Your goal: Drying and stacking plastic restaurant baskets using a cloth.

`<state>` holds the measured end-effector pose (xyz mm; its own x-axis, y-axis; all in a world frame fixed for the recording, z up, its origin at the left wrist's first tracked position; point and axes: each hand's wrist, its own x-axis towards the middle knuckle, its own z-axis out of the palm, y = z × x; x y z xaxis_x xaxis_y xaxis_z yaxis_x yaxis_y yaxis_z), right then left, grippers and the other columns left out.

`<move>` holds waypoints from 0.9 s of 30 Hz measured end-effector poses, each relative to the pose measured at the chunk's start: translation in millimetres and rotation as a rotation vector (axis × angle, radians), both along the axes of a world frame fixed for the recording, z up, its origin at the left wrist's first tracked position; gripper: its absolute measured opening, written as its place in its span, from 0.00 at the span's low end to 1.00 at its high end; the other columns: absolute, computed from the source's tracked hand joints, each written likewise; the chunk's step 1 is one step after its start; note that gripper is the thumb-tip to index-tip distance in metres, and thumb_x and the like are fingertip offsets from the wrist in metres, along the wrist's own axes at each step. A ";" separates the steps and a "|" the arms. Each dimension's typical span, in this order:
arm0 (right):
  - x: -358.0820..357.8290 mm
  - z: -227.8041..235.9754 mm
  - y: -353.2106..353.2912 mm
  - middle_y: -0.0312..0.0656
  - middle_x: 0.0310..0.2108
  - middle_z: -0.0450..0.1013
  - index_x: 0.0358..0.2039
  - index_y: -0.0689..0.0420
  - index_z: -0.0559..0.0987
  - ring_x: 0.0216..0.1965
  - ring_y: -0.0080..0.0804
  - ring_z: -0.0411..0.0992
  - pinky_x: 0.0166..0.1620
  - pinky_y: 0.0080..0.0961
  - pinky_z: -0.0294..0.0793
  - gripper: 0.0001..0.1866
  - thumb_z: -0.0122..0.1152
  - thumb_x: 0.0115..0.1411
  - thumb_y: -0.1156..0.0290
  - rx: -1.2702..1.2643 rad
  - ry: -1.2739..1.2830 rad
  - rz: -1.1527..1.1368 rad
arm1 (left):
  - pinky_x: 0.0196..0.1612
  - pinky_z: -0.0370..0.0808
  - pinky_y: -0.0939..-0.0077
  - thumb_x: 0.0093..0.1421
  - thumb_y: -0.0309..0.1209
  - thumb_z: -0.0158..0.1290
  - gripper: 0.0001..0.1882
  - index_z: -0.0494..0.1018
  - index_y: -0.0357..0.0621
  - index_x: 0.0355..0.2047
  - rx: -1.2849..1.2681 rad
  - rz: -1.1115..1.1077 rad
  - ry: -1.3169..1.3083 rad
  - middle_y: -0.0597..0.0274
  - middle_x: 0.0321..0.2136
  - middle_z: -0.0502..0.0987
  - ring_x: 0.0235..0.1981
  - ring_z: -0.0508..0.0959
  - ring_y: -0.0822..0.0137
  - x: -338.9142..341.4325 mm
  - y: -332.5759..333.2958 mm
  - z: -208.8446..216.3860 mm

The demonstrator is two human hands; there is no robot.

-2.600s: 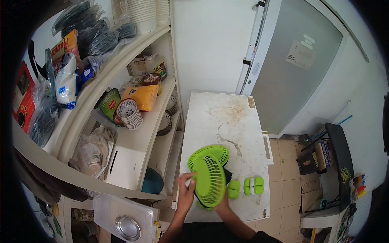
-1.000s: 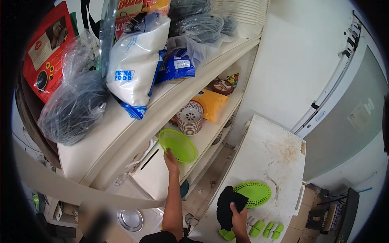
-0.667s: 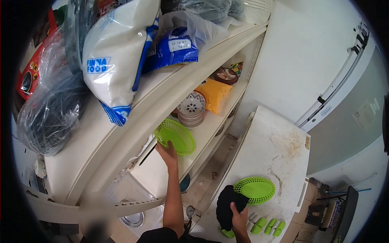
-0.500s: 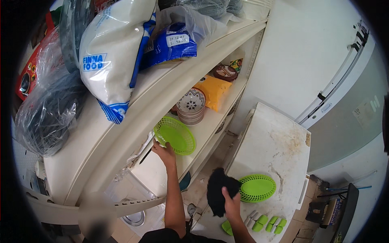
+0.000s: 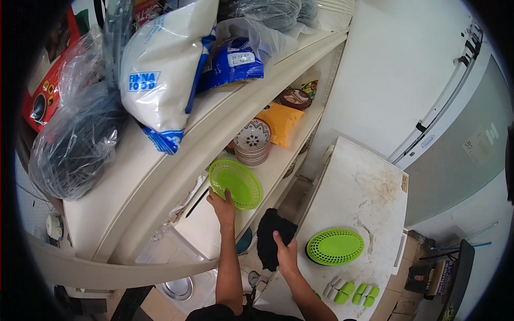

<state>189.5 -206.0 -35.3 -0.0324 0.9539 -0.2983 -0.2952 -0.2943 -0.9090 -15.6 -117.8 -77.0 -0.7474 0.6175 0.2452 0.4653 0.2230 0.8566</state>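
Note:
On the shelf, my left hand (image 5: 221,207) grips the near rim of an oval bright-green plastic basket (image 5: 238,184), thumb over the inside and fingers at its outer left side. The basket has a lattice wall and looks to hold nothing. My right hand (image 5: 286,252) is closed on a bunched black cloth (image 5: 274,235), which hangs between the shelf and the white worktop. Next to the cloth, a stack of similar green baskets (image 5: 336,247) stands on the worktop, apart from my right hand.
Stacked patterned bowls (image 5: 251,140) and an orange-yellow packet (image 5: 279,123) sit behind the basket. A black stick (image 5: 197,202) lies beside my left hand. The upper shelf edge (image 5: 225,109) curves overhead, loaded with bags. Small green-and-grey items (image 5: 345,292) lie on the worktop (image 5: 364,187).
My right hand has carried the black cloth left, away from the stacked baskets. My left hand has closed on the basket's rim, and the basket has shifted slightly right.

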 end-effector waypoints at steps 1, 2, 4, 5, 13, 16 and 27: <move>3.8 0.4 -2.7 0.42 0.46 0.74 0.50 0.64 0.73 0.47 0.30 0.70 0.53 0.24 0.65 0.21 0.61 0.61 0.65 0.001 0.005 -0.024 | 0.50 0.67 0.58 0.63 0.24 0.46 0.24 0.57 0.35 0.59 0.016 0.050 -0.048 0.40 0.48 0.65 0.47 0.69 0.45 3.4 3.0 5.7; 7.3 1.2 -5.1 0.42 0.46 0.74 0.49 0.64 0.73 0.46 0.30 0.70 0.53 0.24 0.65 0.20 0.61 0.61 0.65 0.001 0.009 -0.048 | 0.51 0.65 0.57 0.63 0.24 0.46 0.26 0.55 0.36 0.60 0.032 0.100 -0.097 0.38 0.50 0.63 0.48 0.68 0.45 6.0 4.8 10.8; 10.1 8.4 -12.4 0.42 0.45 0.74 0.48 0.65 0.74 0.46 0.30 0.70 0.53 0.23 0.65 0.19 0.61 0.61 0.65 -0.016 0.006 -0.043 | 0.51 0.65 0.57 0.63 0.24 0.46 0.25 0.56 0.36 0.60 0.062 -0.016 -0.144 0.39 0.49 0.64 0.48 0.67 0.45 -12.6 1.2 3.2; 10.0 10.9 -15.5 0.41 0.45 0.74 0.48 0.65 0.74 0.45 0.29 0.71 0.53 0.23 0.66 0.19 0.61 0.61 0.66 -0.037 -0.001 -0.044 | 0.52 0.65 0.57 0.63 0.23 0.45 0.25 0.56 0.36 0.60 0.087 -0.139 -0.193 0.39 0.49 0.64 0.48 0.67 0.45 -21.2 -1.2 -3.2; 17.3 3.3 -26.0 0.39 0.42 0.75 0.46 0.64 0.75 0.43 0.26 0.71 0.50 0.22 0.67 0.17 0.61 0.61 0.67 -0.063 0.002 -0.068 | 0.54 0.63 0.58 0.61 0.21 0.43 0.28 0.52 0.34 0.62 0.019 -0.023 -0.270 0.39 0.50 0.61 0.51 0.64 0.48 7.7 -5.9 1.7; 17.9 7.8 -28.4 0.39 0.41 0.75 0.45 0.64 0.75 0.41 0.26 0.71 0.48 0.22 0.68 0.16 0.61 0.61 0.67 -0.058 0.017 -0.061 | 0.55 0.62 0.58 0.61 0.22 0.44 0.30 0.49 0.33 0.63 0.069 0.033 -0.335 0.40 0.52 0.58 0.51 0.64 0.49 7.7 -10.1 -10.6; 29.4 31.8 -40.5 0.39 0.40 0.75 0.46 0.64 0.75 0.41 0.26 0.72 0.47 0.23 0.69 0.16 0.61 0.61 0.68 -0.074 0.012 -0.121 | 0.22 0.73 0.72 0.62 0.24 0.46 0.31 0.48 0.36 0.64 0.165 0.002 -0.506 0.46 0.49 0.56 0.33 0.74 0.59 31.0 -17.4 17.7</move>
<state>218.9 -246.5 -3.5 0.0775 0.9265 -0.3683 -0.3432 -0.3220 -0.8823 15.4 -135.2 -59.3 -0.7988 0.5993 -0.0522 -0.0154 0.0663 0.9977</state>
